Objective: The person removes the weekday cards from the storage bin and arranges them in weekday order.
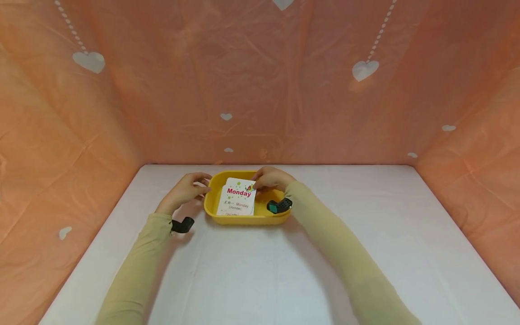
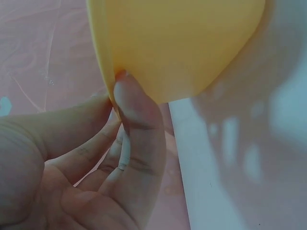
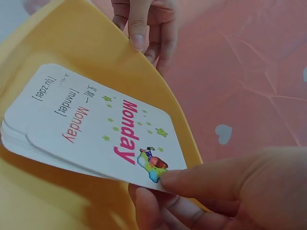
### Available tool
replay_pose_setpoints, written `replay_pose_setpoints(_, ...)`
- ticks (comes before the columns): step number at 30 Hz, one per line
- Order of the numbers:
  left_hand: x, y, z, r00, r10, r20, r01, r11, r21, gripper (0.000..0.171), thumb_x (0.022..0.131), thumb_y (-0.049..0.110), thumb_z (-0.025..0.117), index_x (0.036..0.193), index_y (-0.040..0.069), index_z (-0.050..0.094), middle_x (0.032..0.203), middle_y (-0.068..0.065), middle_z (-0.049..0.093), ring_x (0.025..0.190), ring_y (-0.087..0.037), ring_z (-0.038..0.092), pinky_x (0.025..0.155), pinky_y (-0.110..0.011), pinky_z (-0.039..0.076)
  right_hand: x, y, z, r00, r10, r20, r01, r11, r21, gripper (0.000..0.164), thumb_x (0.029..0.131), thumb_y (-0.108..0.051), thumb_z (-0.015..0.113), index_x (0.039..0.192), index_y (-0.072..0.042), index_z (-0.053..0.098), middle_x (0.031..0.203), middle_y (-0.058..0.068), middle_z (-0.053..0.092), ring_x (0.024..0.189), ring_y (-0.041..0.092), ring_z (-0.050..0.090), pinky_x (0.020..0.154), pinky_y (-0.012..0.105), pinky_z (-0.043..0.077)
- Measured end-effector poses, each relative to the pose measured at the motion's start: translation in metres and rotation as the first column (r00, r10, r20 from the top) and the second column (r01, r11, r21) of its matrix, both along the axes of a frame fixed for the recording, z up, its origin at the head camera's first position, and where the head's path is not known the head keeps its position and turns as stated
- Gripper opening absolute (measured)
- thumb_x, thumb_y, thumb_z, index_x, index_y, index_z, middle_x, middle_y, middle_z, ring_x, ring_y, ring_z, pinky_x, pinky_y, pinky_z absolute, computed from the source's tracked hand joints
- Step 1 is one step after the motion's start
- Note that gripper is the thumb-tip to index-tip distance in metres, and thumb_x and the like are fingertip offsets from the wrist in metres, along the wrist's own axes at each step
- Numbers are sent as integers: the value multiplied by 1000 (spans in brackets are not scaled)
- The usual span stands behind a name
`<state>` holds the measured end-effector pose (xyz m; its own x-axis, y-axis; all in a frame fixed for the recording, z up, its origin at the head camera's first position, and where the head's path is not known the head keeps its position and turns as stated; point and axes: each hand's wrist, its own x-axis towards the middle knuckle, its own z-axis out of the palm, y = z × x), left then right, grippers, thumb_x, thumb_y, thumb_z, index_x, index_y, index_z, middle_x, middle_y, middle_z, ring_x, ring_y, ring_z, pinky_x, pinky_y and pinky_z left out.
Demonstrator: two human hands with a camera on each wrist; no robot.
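A shallow yellow basin [image 1: 243,220] stands on the white table, with a stack of white flashcards [image 3: 33,98] lying inside toward its left end. On top is the Monday flashcard [image 1: 239,194], printed with pink letters, green stars and a small cartoon figure. My right hand [image 1: 271,178] reaches over the far rim and pinches this card at its corner, thumb on the face and fingers beneath. The card sits askew over the others in the right wrist view. At the basin's left end, my left hand [image 1: 184,189] pinches the rim between thumb and finger.
An orange-pink cloth [image 1: 260,90] with white hearts hangs behind and on both sides of the white table [image 1: 235,271]. A black wrist device [image 1: 279,206] on the right wrist overlaps the basin's right end in the head view.
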<state>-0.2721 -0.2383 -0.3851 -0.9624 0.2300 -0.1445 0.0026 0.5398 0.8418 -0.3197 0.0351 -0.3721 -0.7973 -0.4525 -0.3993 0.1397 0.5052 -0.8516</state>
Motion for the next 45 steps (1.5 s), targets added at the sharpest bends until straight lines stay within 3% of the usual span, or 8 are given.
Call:
replay_pose_setpoints(5,-1,0,0,1000,9,11,-8,1000,-12,44,93,5,60,134,-3,47,116,-24,53,78,-24,63,70,-36,57,2,2,1,996,-60,-70,63,997,41,36,85,4,64,119,6,54,108,19,61,83,30,67,81,38,54)
replay_pose_setpoints(11,-2,1,-1,1000,6,3,-6,1000,-2,43,93,4,60,134,-4,47,115,-24,53,80,-24,63,70,-34,57,7,-1,5,985,-51,-163,65,994,83,34,85,5,61,118,7,54,106,21,60,86,36,66,79,42,55)
replay_pose_setpoints(20,0,1,1,1000,8,8,-7,1000,-12,44,93,4,60,134,-4,46,116,-25,52,81,-26,63,71,-35,57,4,4,13,984,0,-181,4,1000,23,31,85,4,59,116,7,56,93,20,66,76,33,68,78,44,55)
replay_pose_setpoints(27,0,2,3,1000,12,13,-11,1000,-16,44,93,4,59,134,-3,47,118,-25,52,80,-26,63,73,-39,57,2,17,26,980,17,-199,-24,999,-33,32,86,4,58,118,9,56,95,22,65,76,36,66,79,47,54)
replay_pose_setpoints(39,0,3,3,1000,9,27,-9,1000,7,44,94,4,59,135,-3,46,118,-24,51,83,-27,63,70,-36,57,-5,51,50,980,-44,-196,33,998,-55,31,86,0,60,117,5,58,105,20,64,75,24,64,84,47,52)
replay_pose_setpoints(45,1,1,2,1000,-6,17,6,1000,14,44,95,5,58,136,-4,45,118,-25,50,81,-28,63,70,-37,57,-5,77,52,975,-69,-213,60,997,-49,33,85,1,62,118,4,56,109,20,63,82,23,64,85,45,52)
